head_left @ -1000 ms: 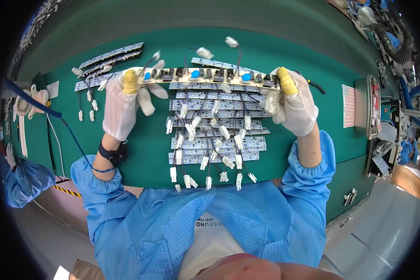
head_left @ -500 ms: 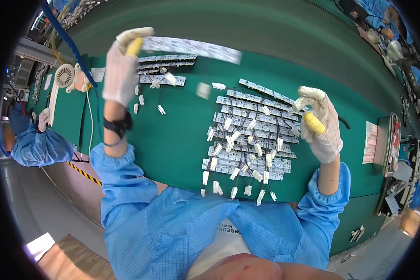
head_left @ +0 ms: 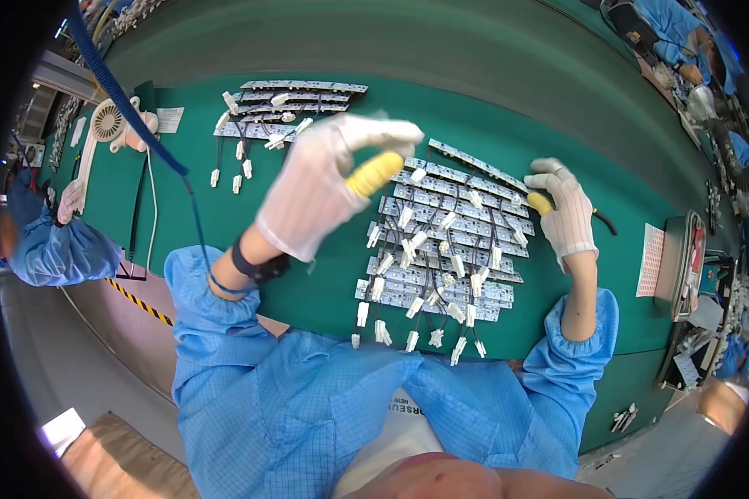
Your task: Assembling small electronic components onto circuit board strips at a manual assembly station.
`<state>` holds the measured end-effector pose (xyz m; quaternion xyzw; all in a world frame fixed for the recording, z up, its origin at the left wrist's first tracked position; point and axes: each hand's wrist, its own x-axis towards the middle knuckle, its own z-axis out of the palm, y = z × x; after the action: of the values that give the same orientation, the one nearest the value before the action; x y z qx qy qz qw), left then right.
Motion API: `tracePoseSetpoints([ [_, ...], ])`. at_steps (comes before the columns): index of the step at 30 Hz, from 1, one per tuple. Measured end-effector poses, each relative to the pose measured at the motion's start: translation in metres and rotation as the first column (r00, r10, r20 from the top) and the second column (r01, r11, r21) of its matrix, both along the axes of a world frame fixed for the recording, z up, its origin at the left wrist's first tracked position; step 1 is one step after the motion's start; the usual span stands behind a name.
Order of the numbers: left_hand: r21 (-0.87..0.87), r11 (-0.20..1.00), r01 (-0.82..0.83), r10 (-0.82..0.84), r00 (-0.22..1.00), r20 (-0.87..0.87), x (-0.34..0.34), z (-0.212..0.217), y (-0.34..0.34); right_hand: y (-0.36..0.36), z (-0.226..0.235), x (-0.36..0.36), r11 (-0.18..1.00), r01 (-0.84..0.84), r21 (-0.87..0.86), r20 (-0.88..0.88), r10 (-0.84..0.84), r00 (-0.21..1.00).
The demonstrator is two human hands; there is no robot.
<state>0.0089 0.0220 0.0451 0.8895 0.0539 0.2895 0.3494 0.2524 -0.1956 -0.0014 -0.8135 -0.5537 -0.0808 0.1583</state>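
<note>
Green work table (head_left: 508,75), grey floor (head_left: 83,358), hazard-striped edge (head_left: 137,301).

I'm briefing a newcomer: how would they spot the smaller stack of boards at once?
On the green mat, look toward its far left part, beyond the raised left hand. The small fan of narrow grey circuit strips lies there, apart from the big stack near the right hand.

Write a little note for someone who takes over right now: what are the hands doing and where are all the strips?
Left hand: gloved, raised above the mat, holding nothing visible.
Right hand: gloved, resting on the far right end of the near stack of circuit strips.
Strips: near stack lies in overlapping rows on the green mat, white connectors trailing toward the person. A smaller pile of strips lies at the far left.
Done: some strips sit in the far pile.
Left: the bigger near stack.
</note>
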Motion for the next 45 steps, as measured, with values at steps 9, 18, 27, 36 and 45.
tracePoseSetpoints([
  [9,-0.962,-0.088,0.258,-0.233,0.934,0.272,-0.001,-0.024,-0.02,0.003,0.045,-0.053,0.896,-0.197,0.398,-0.088,0.251,0.964],
  [18,-0.77,0.616,0.164,-0.238,0.971,0.017,-0.01,-0.017,-0.015,0.0,0.053,-0.053,0.935,0.195,0.297,-0.943,0.256,0.211],
  [27,-0.761,0.625,0.174,-0.129,0.984,0.12,-0.014,-0.023,-0.013,-0.007,0.037,-0.04,0.871,0.293,0.394,-0.913,0.335,0.233],
  [36,-0.135,0.991,0.005,-0.018,0.995,-0.098,-0.019,-0.026,0.01,-0.011,0.039,-0.034,0.863,0.13,0.487,-0.844,0.428,0.322],
  [45,-0.344,0.937,-0.061,0.056,0.998,-0.025,-0.013,-0.026,0.004,-0.006,0.048,-0.049,0.882,0.268,0.386,-0.895,0.289,0.339],
])
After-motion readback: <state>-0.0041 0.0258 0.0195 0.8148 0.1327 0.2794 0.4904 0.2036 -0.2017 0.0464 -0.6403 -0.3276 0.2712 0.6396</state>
